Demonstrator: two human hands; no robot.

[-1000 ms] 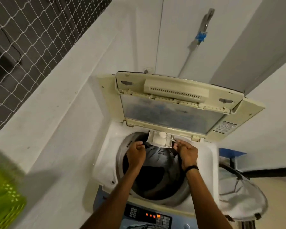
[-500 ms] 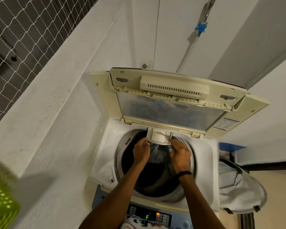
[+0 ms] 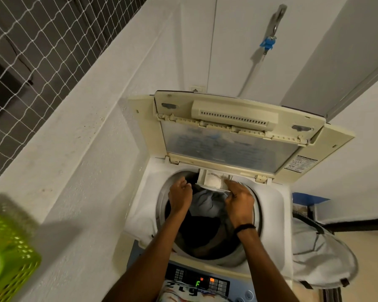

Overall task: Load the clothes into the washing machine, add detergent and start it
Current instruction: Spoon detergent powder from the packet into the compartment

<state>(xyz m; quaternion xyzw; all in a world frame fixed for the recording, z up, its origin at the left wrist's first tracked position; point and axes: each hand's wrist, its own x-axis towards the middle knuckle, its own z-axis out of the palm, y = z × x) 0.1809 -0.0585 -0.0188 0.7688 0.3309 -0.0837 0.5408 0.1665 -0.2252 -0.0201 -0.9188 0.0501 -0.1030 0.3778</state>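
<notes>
The top-loading washing machine (image 3: pixel 273 203) stands with its lid (image 3: pixel 231 147) raised against the wall. Grey and dark clothes (image 3: pixel 203 203) lie in the drum. A small detergent drawer (image 3: pixel 213 180) with white powder in it sticks out at the drum's back rim. My right hand (image 3: pixel 239 202) reaches to the drawer's front right corner, its fingers curled on the drawer's edge. Just left of the drawer, my left hand (image 3: pixel 180 196) hovers over the drum with fingers curled, and nothing shows in it. The control panel (image 3: pixel 218 284) shows a green F and orange lights.
A green plastic basket (image 3: pixel 9 247) sits on the white ledge at the left. A white mesh laundry bag (image 3: pixel 316 256) hangs beside the machine on the right, with a blue box (image 3: pixel 308 200) behind it. White walls close in at the back and left.
Both hands moved up to the drawer's front, and the drawer now sticks out less. My left hand has since come away to the left.
</notes>
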